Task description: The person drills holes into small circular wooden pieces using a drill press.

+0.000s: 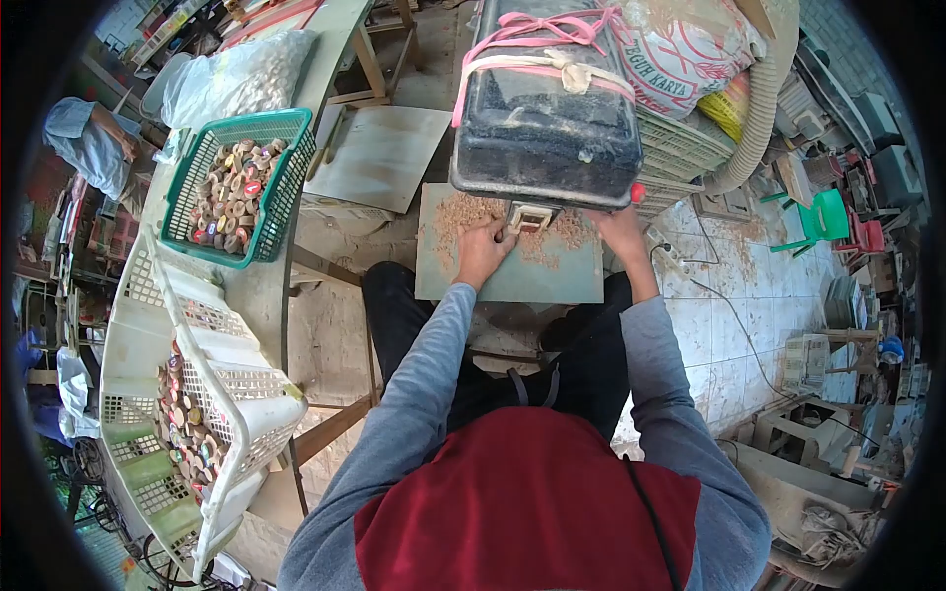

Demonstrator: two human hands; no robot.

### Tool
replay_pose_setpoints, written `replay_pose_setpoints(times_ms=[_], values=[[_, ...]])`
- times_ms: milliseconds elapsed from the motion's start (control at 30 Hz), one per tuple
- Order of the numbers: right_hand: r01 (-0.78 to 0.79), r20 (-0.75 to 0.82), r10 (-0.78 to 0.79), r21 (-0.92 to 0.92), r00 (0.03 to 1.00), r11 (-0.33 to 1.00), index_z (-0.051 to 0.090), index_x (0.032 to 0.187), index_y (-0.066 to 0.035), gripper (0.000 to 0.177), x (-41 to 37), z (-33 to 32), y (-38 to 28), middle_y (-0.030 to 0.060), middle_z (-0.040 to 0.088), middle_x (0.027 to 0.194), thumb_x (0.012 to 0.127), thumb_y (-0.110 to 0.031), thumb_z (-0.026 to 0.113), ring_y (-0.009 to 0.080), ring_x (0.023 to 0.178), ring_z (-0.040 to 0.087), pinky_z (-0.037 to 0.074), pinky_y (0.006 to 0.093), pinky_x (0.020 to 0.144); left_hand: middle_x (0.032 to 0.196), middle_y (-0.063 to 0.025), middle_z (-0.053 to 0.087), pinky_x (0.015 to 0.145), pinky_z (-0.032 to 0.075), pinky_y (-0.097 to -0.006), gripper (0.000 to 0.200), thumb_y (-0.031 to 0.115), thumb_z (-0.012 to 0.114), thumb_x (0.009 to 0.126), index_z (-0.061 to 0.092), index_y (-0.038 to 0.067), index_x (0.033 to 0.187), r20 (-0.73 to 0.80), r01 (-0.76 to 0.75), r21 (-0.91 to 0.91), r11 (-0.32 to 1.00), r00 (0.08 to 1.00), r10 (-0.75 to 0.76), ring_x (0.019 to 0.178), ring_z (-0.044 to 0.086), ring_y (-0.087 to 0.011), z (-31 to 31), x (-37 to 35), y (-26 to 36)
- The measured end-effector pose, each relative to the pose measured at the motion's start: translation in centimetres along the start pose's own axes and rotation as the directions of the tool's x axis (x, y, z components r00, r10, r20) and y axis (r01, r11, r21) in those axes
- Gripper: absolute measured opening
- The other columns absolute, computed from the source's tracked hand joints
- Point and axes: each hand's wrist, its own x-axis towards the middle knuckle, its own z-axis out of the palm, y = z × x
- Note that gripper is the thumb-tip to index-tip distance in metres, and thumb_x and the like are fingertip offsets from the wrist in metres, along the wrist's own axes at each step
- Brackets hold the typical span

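A black box-shaped machine cover [547, 128], tied with pink and white strips, stands over a pale work board [453, 281]. Below its front edge is a small light-coloured block-like fixture [533, 218]. My left hand [481, 252] rests on the board with its fingers drawn together at the fixture's left side; whatever they pinch is too small to make out. At the right lower corner of the cover is my right hand [621, 232], close below a red knob [638, 192]. Its fingertips are hidden under the cover. Wood shavings [463, 212] lie around the fixture.
To the left, a green basket [180, 212] holds many small round wooden pieces, and a white basket [236, 394] holds more. A plastic bag [241, 84] lies behind on the table. A ribbed hose [764, 118], sacks [680, 54] and a green stool [823, 219] are at right.
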Motion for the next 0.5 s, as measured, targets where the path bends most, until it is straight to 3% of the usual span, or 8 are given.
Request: replay_pose_setpoints(times_ms=[233, 367, 433, 500], values=[[0.007, -0.029, -0.012, -0.174, 1.0, 0.985, 0.071, 0.101, -0.004, 0.034, 1.7, 0.2, 1.7, 0.0156, 0.07, 0.081, 0.081, -0.031, 0.072, 0.0297, 0.077, 0.068, 0.049, 0.0379, 0.071, 0.075, -0.003, 0.058, 0.08, 0.033, -0.041, 0.023, 0.032, 0.075, 0.076, 0.072, 0.011, 0.085, 0.029, 0.027, -0.013, 1.0, 0.999, -0.027, 0.08, 0.059, -0.0234, 0.0, 0.0, 0.0], [-0.068, -0.02, 0.067, -0.096, 0.998, 0.993, 0.071, 0.104, -0.006, 0.032, 1.2, 0.0, 0.5, 0.0187, 0.071, 0.086, 0.082, -0.03, 0.07, 0.0321, 0.082, 0.07, 0.05, 0.0387, 0.073, 0.077, -0.003, 0.058, 0.081, 0.033, -0.0403, 0.027, 0.032, 0.075, 0.077, 0.074, 0.011, 0.094, 0.077, 0.04, 0.016, 0.999, 0.996, -0.041, 0.082, 0.06, -0.0228, -0.3, 0.1, 0.0], [-0.164, -0.064, 0.151, -0.307, 0.986, 0.938, 0.071, 0.105, -0.007, 0.031, 1.6, 0.1, 0.5, 0.0217, 0.071, 0.089, 0.084, -0.03, 0.068, 0.0331, 0.089, 0.071, 0.051, 0.0397, 0.075, 0.078, -0.0029, 0.059, 0.081, 0.033, -0.0403, 0.028, 0.032, 0.075, 0.077, 0.074, 0.011, 0.096, 0.067, 0.037, 0.012, 0.999, 0.997, -0.038, 0.083, 0.06, -0.0226, -0.3, 0.1, 0.0], [0.012, -0.082, -0.038, -0.296, 0.996, 0.955, 0.071, 0.104, -0.005, 0.032, 1.0, -0.2, -1.1, 0.026, 0.07, 0.092, 0.084, -0.029, 0.068, 0.0307, 0.094, 0.072, 0.051, 0.0419, 0.078, 0.08, -0.0032, 0.06, 0.08, 0.034, -0.0403, 0.03, 0.032, 0.076, 0.076, 0.074, 0.011, 0.097, 0.058, 0.036, -0.031, 0.999, 0.998, -0.034, 0.085, 0.06, -0.0223, -0.2, 0.1, -0.1]])
